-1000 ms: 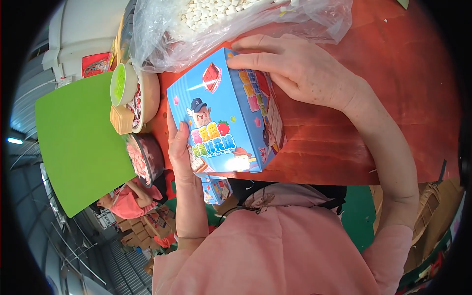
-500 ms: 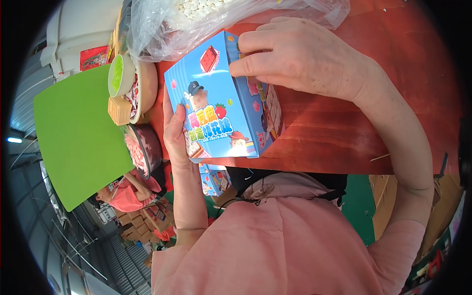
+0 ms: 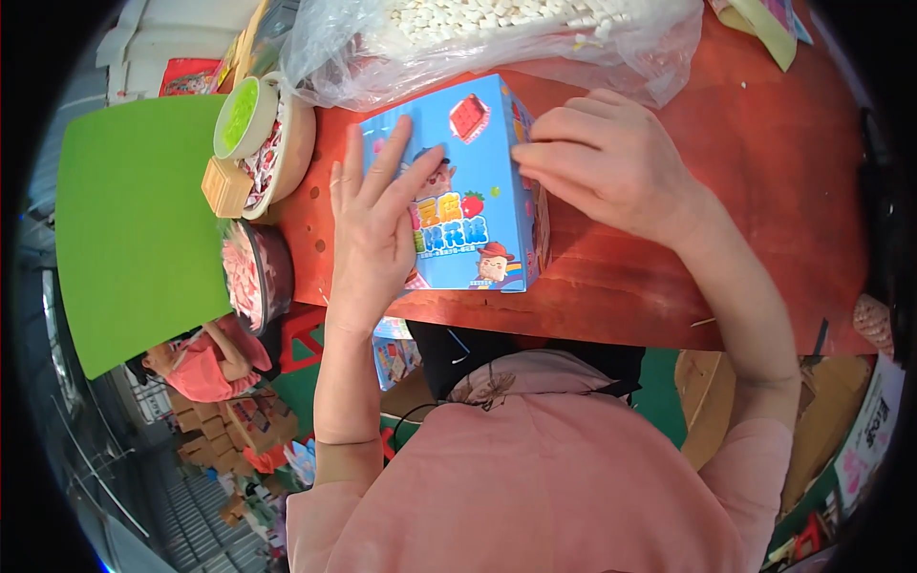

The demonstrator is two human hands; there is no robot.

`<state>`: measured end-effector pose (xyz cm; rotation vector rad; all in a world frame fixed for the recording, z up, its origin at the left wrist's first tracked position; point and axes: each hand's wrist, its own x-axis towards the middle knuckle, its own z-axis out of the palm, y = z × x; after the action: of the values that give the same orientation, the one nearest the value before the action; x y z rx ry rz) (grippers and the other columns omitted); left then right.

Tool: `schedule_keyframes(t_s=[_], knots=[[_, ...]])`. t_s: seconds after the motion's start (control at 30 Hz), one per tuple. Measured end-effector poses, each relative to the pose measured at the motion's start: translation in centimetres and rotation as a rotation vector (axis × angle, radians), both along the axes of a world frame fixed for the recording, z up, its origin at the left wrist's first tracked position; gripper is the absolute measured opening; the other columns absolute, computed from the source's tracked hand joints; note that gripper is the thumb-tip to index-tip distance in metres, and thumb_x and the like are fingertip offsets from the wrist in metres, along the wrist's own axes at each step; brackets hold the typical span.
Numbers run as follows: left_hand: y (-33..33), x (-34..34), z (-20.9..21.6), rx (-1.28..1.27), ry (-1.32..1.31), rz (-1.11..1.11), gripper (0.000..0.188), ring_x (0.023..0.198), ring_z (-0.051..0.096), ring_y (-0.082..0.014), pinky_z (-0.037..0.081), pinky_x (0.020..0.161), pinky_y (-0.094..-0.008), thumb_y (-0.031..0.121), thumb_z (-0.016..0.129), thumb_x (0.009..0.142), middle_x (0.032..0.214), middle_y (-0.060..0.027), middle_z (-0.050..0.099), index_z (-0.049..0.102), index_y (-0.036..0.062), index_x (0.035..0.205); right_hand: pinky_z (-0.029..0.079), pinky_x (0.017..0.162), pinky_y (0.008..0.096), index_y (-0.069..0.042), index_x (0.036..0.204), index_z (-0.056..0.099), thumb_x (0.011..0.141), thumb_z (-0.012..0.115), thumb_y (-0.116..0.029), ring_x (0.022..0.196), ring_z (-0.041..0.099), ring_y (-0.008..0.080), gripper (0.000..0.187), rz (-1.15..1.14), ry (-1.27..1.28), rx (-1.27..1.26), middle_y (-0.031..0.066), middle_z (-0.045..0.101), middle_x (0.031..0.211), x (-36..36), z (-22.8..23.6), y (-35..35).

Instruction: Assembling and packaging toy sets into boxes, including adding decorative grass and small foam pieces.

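A light blue cardboard box (image 3: 482,205) with cartoon pictures lies flat on the red wooden table (image 3: 726,172). My left hand (image 3: 374,224) rests palm down on the box's left part, fingers spread and pointing away from me. My right hand (image 3: 611,162) presses its fingertips against the box's right upper edge, fingers curled over the side. Neither hand lifts the box; both are pressed on it.
A clear plastic bag of small white pieces (image 3: 478,29) lies just behind the box. At the left stand a bowl of wrapped sweets (image 3: 287,143) with a green lid (image 3: 239,115), a wooden block (image 3: 227,186) and a dark bowl (image 3: 253,277). A green sheet (image 3: 124,220) lies further left.
The box has been laid flatter on the table. My left hand moved from the box's lower left edge up onto its top face. My right hand shifted to the right edge.
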<state>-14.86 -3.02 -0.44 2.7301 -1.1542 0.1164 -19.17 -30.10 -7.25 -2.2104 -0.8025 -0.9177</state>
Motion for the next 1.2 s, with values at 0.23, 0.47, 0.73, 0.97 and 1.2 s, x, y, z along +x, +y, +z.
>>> schedule_keyframes(t_s=[0.23, 0.47, 0.73, 0.97, 1.2], knots=[[0.7, -0.2, -0.8, -0.254, 0.124, 0.032, 0.059, 0.15, 0.029, -0.0482, 0.036, 0.12, -0.0504, -0.014, 0.054, 0.083, 0.157, -0.0116, 0.047, 0.066, 0.0137, 0.134, 0.026, 0.122, 0.0461, 0.0, 0.15, 0.045, 0.102, 0.052, -0.009, 0.154, 0.024, 0.0399, 0.049, -0.13, 0.493, 0.185, 0.0212, 0.03, 0.164, -4.3, 2.2, 8.3], [1.9, -2.7, -4.6, -1.365, 0.764, 0.294, 0.067, 0.152, 0.03, -0.0284, 0.034, 0.119, -0.039, 0.005, 0.058, 0.101, 0.167, -0.021, 0.025, 0.025, 0.0037, 0.16, 0.026, 0.123, 0.0387, -0.001, 0.154, 0.042, 0.106, 0.043, -0.01, 0.157, 0.018, 0.0301, 0.048, -0.014, 0.675, 0.281, 0.0149, 0.023, 0.169, -3.9, 2.6, 7.2], [3.7, -4.4, -5.4, -1.366, 1.0, 0.088, 0.088, 0.132, 0.052, -0.0254, 0.046, 0.109, -0.0375, 0.015, 0.075, 0.092, 0.146, -0.0224, 0.047, 0.019, -0.0056, 0.157, 0.055, 0.087, 0.0344, -0.002, 0.154, 0.041, 0.107, 0.047, -0.016, 0.141, 0.043, 0.0272, 0.049, -0.151, 0.786, 0.2, 0.0125, 0.036, 0.163, -4.2, 4.6, 8.1], [4.8, -4.7, -6.9, -1.376, 1.131, 0.191, 0.094, 0.134, 0.051, -0.027, 0.041, 0.112, -0.0423, 0.04, 0.077, 0.087, 0.147, -0.0199, 0.049, 0.029, -0.0024, 0.154, 0.04, 0.114, 0.0404, -0.006, 0.155, 0.039, 0.106, 0.053, -0.037, 0.135, 0.051, 0.021, 0.059, -0.013, 1.13, 1.176, 0.0086, 0.05, 0.151, -5.3, 0.4, 8.3], [6.1, -13.4, -8.5, -1.375, 0.985, 0.502, 0.136, 0.157, 0.004, -0.044, 0.015, 0.126, -0.0503, 0.056, 0.077, 0.066, 0.167, -0.0328, 0.004, 0.002, -0.0109, 0.158, 0.031, 0.121, 0.0525, -0.005, 0.157, 0.034, 0.107, 0.039, -0.048, 0.146, 0.041, 0.0307, 0.065, -0.106, 1.272, 1.032, 0.0146, 0.044, 0.157, -9.4, 0.7, 8.4]])
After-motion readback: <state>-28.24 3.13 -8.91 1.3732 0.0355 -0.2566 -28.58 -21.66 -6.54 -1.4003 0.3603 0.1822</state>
